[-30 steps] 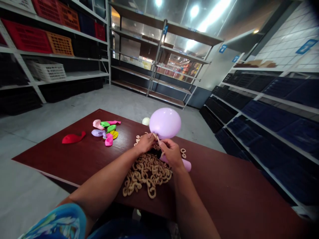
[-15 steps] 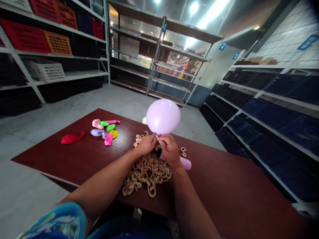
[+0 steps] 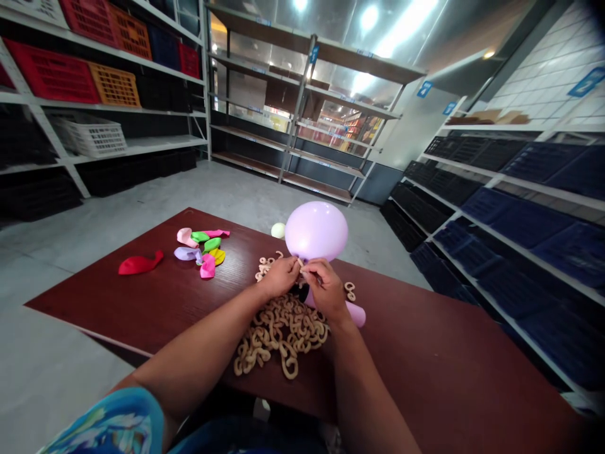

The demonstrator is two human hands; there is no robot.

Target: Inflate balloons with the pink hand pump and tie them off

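A big inflated light-purple balloon (image 3: 316, 228) stands just beyond my two hands, its neck end between them. My left hand (image 3: 282, 276) is closed in a pinch at the balloon's neck. Close beside it, my right hand (image 3: 325, 284) is closed too, thumb and forefinger pinched at the same spot. A small pale tan bit shows between the fingertips; whether it is the neck or a ring is unclear. Below the hands lies a heap of tan curled ring-shaped pieces (image 3: 278, 334). A pink balloon pump (image 3: 355, 313) with a dark end lies partly hidden under my right hand.
Several limp balloons (image 3: 201, 249) in mixed colours lie on the dark red table (image 3: 189, 315), with a red balloon (image 3: 140, 263) apart. Two tan rings (image 3: 350, 291) sit right of my hands. A pale green balloon (image 3: 278, 230) shows behind the table. Shelving with crates (image 3: 57, 72) surrounds the room.
The purple balloon has tipped or dropped slightly toward my hands and shifted a little to the right. Both hands stay pinched at its neck; the camera view has moved slightly.
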